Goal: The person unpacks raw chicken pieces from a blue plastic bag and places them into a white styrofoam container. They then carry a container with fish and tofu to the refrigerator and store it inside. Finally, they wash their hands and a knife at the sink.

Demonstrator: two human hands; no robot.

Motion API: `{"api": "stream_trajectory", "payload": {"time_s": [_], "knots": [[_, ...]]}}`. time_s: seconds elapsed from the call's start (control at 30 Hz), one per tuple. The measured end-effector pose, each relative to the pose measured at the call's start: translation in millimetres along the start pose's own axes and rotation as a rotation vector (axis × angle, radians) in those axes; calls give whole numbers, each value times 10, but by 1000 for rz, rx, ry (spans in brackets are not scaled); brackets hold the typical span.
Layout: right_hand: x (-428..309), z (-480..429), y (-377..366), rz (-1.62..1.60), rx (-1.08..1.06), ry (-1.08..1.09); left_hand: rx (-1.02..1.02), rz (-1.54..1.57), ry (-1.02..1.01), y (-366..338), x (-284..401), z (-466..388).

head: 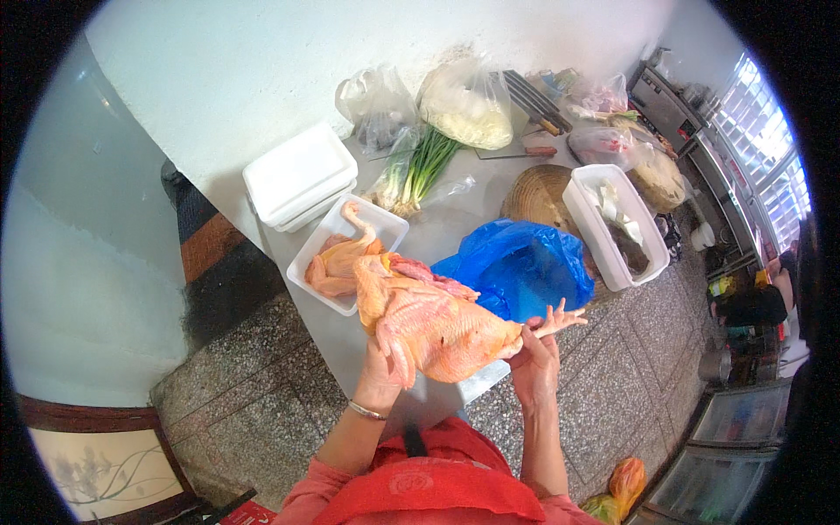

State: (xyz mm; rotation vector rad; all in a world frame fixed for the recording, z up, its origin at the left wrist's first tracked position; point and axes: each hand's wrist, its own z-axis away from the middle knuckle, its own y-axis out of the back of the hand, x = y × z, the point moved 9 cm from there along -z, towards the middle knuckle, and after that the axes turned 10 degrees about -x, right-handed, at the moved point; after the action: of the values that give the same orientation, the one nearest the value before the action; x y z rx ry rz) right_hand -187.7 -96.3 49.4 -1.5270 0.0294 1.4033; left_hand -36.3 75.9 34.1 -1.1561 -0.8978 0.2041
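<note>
Both of my hands hold up a raw plucked chicken (pixel 433 325) over the front of the table. My left hand (pixel 380 377) supports the wing end from below, with its fingers mostly hidden by the bird. Near the foot, my right hand (pixel 537 351) grips the leg, and the toes stick out to the right. Behind the chicken lies an open blue plastic bag (pixel 525 262). More raw chicken (pixel 344 259), with a neck or leg bent upward, fills a white plastic tub (pixel 308 246) at the left, which the held bird partly overlaps.
Stacked white lidded containers (pixel 302 174), spring onions (pixel 426 164) and a bag of pale shreds (pixel 466 115) stand towards the wall. A knife (pixel 538 151) lies near a round chopping block (pixel 535 193). At the right is a white tub (pixel 613 275) with scraps. Speckled floor surrounds the table (pixel 321 328).
</note>
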Motion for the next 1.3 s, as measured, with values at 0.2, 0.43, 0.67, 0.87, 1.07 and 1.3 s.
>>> {"api": "stream_trajectory", "payload": {"time_s": [0.2, 0.43, 0.67, 0.87, 1.07, 1.3], "knots": [[14, 119, 346, -51, 12, -49, -158, -21, 167, -137, -381, -151], [220, 844, 1178, -175, 350, -82, -571, -182, 82, -648, -898, 11], [-28, 1162, 1417, -186, 393, 39, -293, 250, 450, -619, -1598, -58], [-189, 1271, 1523, -164, 470, 144, -208, 354, 600, -513, -2029, -130], [-313, 1239, 1510, -137, 386, 184, -215, 399, 560, -549, -2170, -246], [-385, 1214, 1478, -46, 371, 184, -288, 420, 464, -685, -2014, -275]]}}
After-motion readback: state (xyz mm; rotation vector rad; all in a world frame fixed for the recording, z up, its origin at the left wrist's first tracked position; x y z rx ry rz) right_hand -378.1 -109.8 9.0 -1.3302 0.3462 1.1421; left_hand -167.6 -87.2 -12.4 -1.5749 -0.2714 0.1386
